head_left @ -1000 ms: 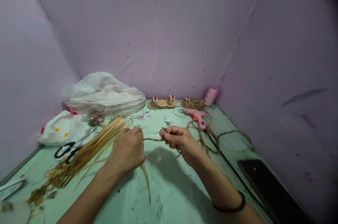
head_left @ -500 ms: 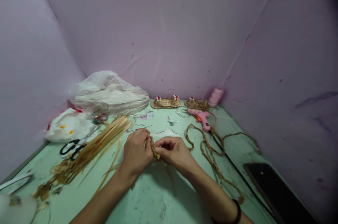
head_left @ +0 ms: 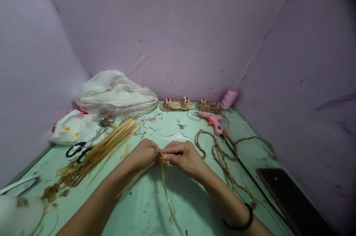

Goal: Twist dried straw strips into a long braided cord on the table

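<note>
Between my hands is a small braided piece of dried plant fibre [head_left: 164, 157], brown and coiled or folded. My left hand [head_left: 145, 154] is closed on its left end, with pale fibre strands trailing back along the forearm. My right hand [head_left: 185, 157] pinches its right side between thumb and fingers. One loose pale strand [head_left: 167, 191] hangs from the piece toward the front of the table. Part of the piece is covered by my fingers. To the right lies a long braided fibre cord [head_left: 219, 160] in loose loops.
On the green table [head_left: 150, 206] lie a fibre bundle [head_left: 102, 154], scissors [head_left: 79, 150], a pink glue gun [head_left: 213, 120] with a black cable, and a phone [head_left: 292, 199]. Small woven slippers [head_left: 175, 106], a thread cone [head_left: 229, 99] and plastic bags [head_left: 116, 95] line the back.
My left hand has turned and lowered its wrist, closing tighter by the braided piece. A pale strand now hangs down in front of it. The right hand keeps its pinch.
</note>
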Available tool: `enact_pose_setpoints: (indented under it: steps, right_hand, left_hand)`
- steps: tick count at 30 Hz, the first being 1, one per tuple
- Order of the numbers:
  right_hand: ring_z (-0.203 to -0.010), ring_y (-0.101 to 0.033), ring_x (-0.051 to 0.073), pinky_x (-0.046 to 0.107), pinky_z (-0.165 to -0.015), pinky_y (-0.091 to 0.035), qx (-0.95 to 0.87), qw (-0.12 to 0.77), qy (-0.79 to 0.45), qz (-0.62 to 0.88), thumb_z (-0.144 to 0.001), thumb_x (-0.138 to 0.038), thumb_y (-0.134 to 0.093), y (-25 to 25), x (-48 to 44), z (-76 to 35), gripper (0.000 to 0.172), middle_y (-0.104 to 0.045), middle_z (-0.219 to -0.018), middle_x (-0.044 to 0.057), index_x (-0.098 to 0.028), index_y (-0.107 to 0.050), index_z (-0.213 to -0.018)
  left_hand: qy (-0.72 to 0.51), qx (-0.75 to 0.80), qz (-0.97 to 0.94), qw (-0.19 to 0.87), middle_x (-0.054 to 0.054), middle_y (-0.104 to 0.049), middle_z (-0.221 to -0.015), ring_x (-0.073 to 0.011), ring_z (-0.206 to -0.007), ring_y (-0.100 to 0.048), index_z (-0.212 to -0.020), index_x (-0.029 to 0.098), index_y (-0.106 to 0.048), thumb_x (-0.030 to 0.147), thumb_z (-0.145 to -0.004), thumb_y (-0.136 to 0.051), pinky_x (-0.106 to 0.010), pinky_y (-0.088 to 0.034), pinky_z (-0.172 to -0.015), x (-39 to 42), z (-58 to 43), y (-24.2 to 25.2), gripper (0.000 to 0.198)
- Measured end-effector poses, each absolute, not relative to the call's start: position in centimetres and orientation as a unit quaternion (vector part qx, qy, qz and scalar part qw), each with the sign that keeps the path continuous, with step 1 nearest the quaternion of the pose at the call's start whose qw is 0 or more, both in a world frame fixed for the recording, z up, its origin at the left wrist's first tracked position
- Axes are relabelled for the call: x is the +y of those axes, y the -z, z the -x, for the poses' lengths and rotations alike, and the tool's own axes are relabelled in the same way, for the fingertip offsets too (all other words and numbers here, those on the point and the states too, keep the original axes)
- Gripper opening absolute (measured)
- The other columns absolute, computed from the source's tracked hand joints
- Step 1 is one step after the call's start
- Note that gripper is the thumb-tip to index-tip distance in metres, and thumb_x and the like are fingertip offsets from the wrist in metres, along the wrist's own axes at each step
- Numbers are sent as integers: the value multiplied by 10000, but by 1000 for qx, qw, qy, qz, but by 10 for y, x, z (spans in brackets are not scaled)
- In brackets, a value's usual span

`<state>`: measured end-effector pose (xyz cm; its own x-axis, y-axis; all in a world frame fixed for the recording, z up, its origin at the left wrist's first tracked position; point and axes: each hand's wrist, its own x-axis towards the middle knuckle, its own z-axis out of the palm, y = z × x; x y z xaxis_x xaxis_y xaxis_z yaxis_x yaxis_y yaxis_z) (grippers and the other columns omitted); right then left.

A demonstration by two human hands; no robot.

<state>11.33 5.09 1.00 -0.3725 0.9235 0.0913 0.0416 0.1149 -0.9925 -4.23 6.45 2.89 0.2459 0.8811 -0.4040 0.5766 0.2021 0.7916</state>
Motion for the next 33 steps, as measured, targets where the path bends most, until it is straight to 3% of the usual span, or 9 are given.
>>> enact_pose_setpoints:
  steps: [3,8,15,22,30,33]
  right_hand:
    - [-666,-533,111,217,-587,-411,-685,425,-449,386,-658,-196,-621,-6,48,-111,113,-595,-740,34,-185,-707,-731]
    - [-629,-508,90,200,-555,-381,-788,359,-304,396,-685,-163,-566,-7,42,-112,122,-581,-802,16,-201,-675,-725]
    - [-589,-465,106,211,-551,-353,-810,376,-182,411,-604,-110,-497,-10,42,-116,70,-523,-649,16,-153,-552,-611]
    - [-586,-474,110,209,-570,-343,-776,382,-182,468,-630,-105,-444,1,51,-125,139,-550,-612,10,-158,-570,-656]
    - [-531,-505,109,204,-505,-348,-653,365,-314,585,-703,-236,-450,23,105,-145,194,-607,-617,17,-142,-605,-775]
    - [-541,-525,121,213,-511,-355,-621,336,-294,644,-699,-254,-467,28,132,-149,205,-621,-614,37,-126,-622,-738]
  left_hand:
    - [-182,557,-603,542,38,-382,-387,-80,-442,-315,-413,135,-496,203,-508,-460,-214,-232,-449,64,40,-24,122]
    - [-144,551,-613,548,52,-327,-385,-68,-441,-272,-406,131,-465,183,-490,-463,-215,-207,-445,63,42,-12,98]
    - [-146,510,-646,549,32,-410,-408,-73,-443,-318,-438,126,-497,157,-485,-406,-212,-244,-458,60,40,-19,107]
    - [-218,506,-584,595,0,-495,-410,-74,-413,-380,-456,127,-509,159,-519,-416,-197,-271,-438,58,23,-11,117]
    - [-264,595,-456,607,12,-435,-323,-114,-298,-404,-527,162,-448,183,-593,-422,-218,-318,-350,89,-28,10,74]
    - [-264,619,-470,572,24,-419,-322,-112,-304,-412,-574,163,-468,207,-621,-422,-212,-326,-352,108,-38,15,79]
